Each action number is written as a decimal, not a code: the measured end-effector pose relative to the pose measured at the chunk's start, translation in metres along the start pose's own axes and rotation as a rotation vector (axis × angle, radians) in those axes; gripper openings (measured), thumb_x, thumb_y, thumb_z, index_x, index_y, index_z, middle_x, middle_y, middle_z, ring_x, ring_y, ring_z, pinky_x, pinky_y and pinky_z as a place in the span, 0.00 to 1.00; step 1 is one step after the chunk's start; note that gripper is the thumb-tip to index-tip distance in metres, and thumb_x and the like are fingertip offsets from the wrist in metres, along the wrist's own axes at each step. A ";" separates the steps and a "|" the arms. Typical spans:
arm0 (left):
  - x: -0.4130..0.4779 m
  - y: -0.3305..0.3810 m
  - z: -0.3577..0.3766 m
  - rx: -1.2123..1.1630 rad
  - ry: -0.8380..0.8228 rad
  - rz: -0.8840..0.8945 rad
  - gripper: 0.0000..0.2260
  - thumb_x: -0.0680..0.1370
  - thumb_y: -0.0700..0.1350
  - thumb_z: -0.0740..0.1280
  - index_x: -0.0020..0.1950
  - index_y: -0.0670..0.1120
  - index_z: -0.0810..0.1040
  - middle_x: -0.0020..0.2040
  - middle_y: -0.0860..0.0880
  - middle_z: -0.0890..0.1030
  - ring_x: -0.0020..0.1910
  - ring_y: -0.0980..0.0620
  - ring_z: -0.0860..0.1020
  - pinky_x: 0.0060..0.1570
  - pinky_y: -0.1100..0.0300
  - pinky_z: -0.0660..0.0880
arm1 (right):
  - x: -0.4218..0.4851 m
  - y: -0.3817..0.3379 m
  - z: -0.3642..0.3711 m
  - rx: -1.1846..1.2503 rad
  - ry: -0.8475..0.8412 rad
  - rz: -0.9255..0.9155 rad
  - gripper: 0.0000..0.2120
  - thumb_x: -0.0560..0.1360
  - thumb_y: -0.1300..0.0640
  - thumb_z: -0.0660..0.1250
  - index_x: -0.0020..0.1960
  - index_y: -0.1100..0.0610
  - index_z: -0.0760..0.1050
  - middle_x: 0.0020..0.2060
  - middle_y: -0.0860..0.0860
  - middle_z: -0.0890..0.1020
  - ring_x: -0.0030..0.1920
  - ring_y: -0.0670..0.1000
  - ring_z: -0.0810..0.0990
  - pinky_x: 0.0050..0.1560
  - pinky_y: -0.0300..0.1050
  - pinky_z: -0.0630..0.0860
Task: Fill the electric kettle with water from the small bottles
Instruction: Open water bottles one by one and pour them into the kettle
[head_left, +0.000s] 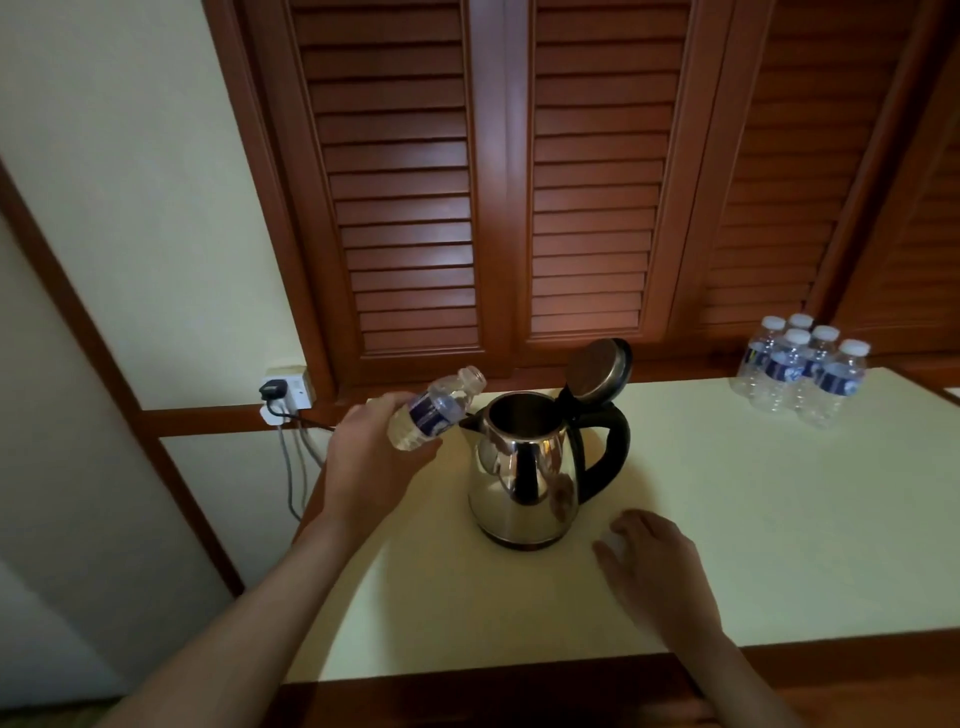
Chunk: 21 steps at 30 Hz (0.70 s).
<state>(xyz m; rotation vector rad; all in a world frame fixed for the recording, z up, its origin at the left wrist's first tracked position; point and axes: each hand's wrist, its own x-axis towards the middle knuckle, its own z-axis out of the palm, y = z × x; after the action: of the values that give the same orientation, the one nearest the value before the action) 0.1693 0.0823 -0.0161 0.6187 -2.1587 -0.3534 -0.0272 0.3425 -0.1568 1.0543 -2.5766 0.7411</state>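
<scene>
A steel electric kettle (519, 478) with a black handle stands on the pale table (779, 519), its lid (597, 371) flipped up and its mouth open. My left hand (363, 467) grips a small uncapped water bottle (436, 410) with a blue label. The bottle is tilted, neck up and to the right, just left of the kettle's spout; some water shows inside. My right hand (654, 566) rests low on the table just right of the kettle's base, fingers curled around a small white blurred thing that looks like the bottle cap (615, 543).
Several capped small bottles (800, 374) stand grouped at the table's far right. A wall socket (288, 392) with plugs and hanging cables sits left of the table. Louvred wooden doors rise behind. The table's wooden front edge runs just below my wrists.
</scene>
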 end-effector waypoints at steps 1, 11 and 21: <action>0.006 -0.001 -0.001 0.033 -0.015 0.019 0.23 0.65 0.47 0.82 0.58 0.50 0.81 0.50 0.52 0.85 0.45 0.50 0.79 0.42 0.55 0.74 | 0.000 0.000 0.000 -0.003 0.000 -0.001 0.16 0.73 0.42 0.70 0.54 0.51 0.80 0.55 0.47 0.82 0.56 0.52 0.80 0.57 0.48 0.77; 0.039 0.008 -0.008 0.228 -0.109 0.143 0.22 0.68 0.47 0.78 0.61 0.51 0.80 0.50 0.50 0.83 0.48 0.47 0.76 0.46 0.52 0.70 | -0.001 -0.005 -0.005 -0.009 -0.011 0.007 0.16 0.74 0.43 0.69 0.55 0.51 0.80 0.55 0.47 0.82 0.56 0.52 0.80 0.57 0.48 0.76; 0.047 0.014 -0.008 0.386 -0.108 0.248 0.25 0.69 0.48 0.78 0.65 0.47 0.79 0.56 0.46 0.83 0.55 0.43 0.77 0.51 0.51 0.67 | -0.001 -0.004 -0.004 -0.041 -0.010 -0.005 0.15 0.74 0.43 0.69 0.54 0.50 0.79 0.54 0.47 0.82 0.56 0.52 0.80 0.56 0.49 0.77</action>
<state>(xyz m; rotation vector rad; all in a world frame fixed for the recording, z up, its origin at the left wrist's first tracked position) 0.1466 0.0680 0.0263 0.5415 -2.3960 0.1721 -0.0237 0.3430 -0.1530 1.0546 -2.5847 0.6809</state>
